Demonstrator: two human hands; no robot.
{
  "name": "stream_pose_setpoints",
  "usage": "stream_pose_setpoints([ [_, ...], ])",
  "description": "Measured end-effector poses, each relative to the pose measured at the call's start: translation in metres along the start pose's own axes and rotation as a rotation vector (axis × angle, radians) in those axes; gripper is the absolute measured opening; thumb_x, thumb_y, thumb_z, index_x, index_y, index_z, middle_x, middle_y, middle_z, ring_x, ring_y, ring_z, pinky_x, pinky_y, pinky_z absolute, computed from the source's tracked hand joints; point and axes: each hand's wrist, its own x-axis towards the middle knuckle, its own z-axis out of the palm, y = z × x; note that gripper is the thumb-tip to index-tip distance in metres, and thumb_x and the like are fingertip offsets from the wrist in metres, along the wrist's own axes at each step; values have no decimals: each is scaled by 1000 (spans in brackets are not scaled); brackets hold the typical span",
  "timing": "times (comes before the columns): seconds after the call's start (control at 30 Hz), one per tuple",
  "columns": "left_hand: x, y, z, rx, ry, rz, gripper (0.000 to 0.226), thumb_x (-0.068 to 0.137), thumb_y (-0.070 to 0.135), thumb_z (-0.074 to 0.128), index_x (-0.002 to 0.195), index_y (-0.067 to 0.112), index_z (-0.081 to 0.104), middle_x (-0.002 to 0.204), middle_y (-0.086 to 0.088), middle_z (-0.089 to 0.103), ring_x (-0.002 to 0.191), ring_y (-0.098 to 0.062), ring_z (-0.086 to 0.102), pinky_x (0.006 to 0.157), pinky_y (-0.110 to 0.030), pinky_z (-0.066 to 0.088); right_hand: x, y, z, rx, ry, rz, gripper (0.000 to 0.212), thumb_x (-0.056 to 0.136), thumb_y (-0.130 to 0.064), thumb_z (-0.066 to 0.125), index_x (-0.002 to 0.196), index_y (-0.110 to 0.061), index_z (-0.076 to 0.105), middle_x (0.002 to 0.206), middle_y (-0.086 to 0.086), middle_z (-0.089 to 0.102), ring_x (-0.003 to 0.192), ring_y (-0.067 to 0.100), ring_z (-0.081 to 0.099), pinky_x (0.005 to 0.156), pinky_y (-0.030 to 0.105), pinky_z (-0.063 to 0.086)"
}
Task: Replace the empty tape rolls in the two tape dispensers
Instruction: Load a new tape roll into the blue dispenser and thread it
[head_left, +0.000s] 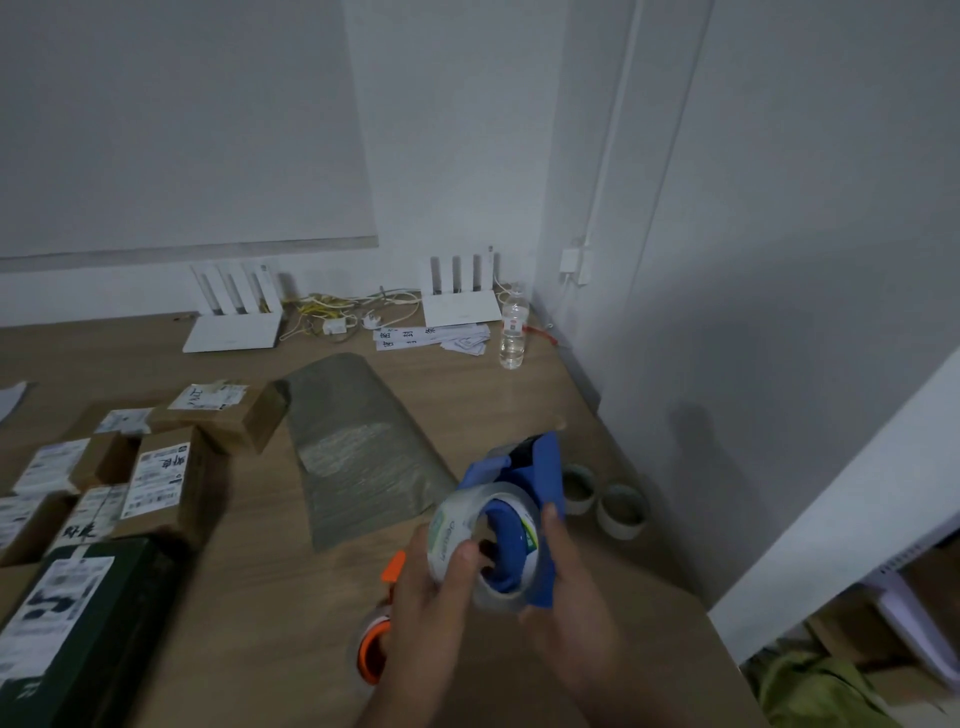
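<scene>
While your right hand (571, 587) grips the blue plastic tape dispenser (545, 467) from its right side, fingers (550, 519) curled against its body, your left hand (431, 587) holds the clear roll of packing tape (457, 514), fingers wrapped over its rim. The roll sits around the dispenser's blue hub, held up above the wooden worktop (270, 623). Under your left wrist an orange plastic tape dispenser (371, 654) lies on the worktop, partly hidden. Two empty cardboard tape cores (621, 512) stand side by side near the right edge. A grey plastic mailer bag (353, 447) and labelled cardboard parcels (166, 467) lie to the left.
</scene>
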Motion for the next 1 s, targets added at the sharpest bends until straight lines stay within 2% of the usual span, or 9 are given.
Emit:
stream_pose_setpoints([
  [0.1, 3, -15, -5, 78, -28, -94, 62, 73, 61, 66, 123, 24, 62, 110, 3, 74, 102, -12, 69, 83, -30, 55, 5, 4, -16, -397, 107, -189, 26, 87, -22, 67, 111, -13, 72, 107, 10, 76, 103, 25, 70, 92, 43, 53],
  [0.2, 5, -29, -8, 179, -30, -131, 26, 84, 38, 69, 109, 28, 68, 86, 7, 76, 74, -6, 71, 62, -21, 54, 12, 2, -31, -649, 249, -271, 32, 86, -3, 64, 116, -16, 69, 104, 7, 76, 99, 26, 71, 94, 48, 55],
  [0.27, 7, -38, -9, 200, -16, -207, 23, 88, 28, 68, 109, 36, 64, 92, 9, 76, 80, -5, 72, 66, -24, 58, 15, 2, -44, -743, 306, -284, 42, 84, 1, 63, 122, -16, 63, 107, 6, 74, 98, 24, 72, 90, 46, 57],
  [0.43, 9, -63, -5, 203, 12, -443, 26, 82, 30, 74, 105, 28, 62, 102, 0, 68, 92, -18, 68, 78, -35, 60, 23, 1, -65, -949, 357, -238, 46, 82, 4, 61, 124, -16, 54, 105, 5, 68, 92, 19, 67, 67, 23, 50],
  [0.5, 11, -74, 1, 166, 59, -526, 22, 81, 29, 76, 98, 27, 62, 100, -1, 67, 90, -20, 67, 82, -38, 59, 28, 3, -72, -951, 380, -195, 50, 81, 6, 59, 124, -19, 51, 105, 4, 65, 91, 19, 66, 66, 26, 51],
  [0.67, 16, -110, 17, -11, 220, -722, 19, 82, 9, 74, 94, 15, 60, 90, -9, 65, 79, -24, 64, 63, -35, 54, 50, 6, -96, -1037, 463, -100, 54, 75, 5, 59, 123, -20, 51, 102, 4, 65, 86, 23, 66, 65, 33, 56],
  [0.77, 17, -127, 22, -49, 228, -756, 14, 85, 3, 70, 96, 9, 61, 86, -7, 62, 76, -21, 60, 63, -32, 51, 58, 8, -107, -1117, 493, -57, 52, 73, 5, 58, 119, -18, 55, 98, 1, 64, 85, 21, 64, 66, 33, 56],
  [0.87, 19, -139, 23, -6, 235, -719, 19, 87, -1, 66, 78, 14, 60, 78, -3, 60, 70, -15, 56, 63, -28, 48, 65, 10, -120, -1163, 504, -42, 47, 75, 6, 58, 113, -20, 58, 95, 0, 64, 85, 18, 63, 64, 27, 51],
  [1.0, 18, -158, 17, 158, 194, -638, 7, 89, 2, 62, 87, 9, 63, 76, -7, 61, 66, -16, 56, 61, -27, 47, 73, 17, -133, -1189, 499, -32, 30, 79, -6, 67, 99, -27, 58, 90, -4, 66, 82, 13, 64, 66, 26, 53],
])
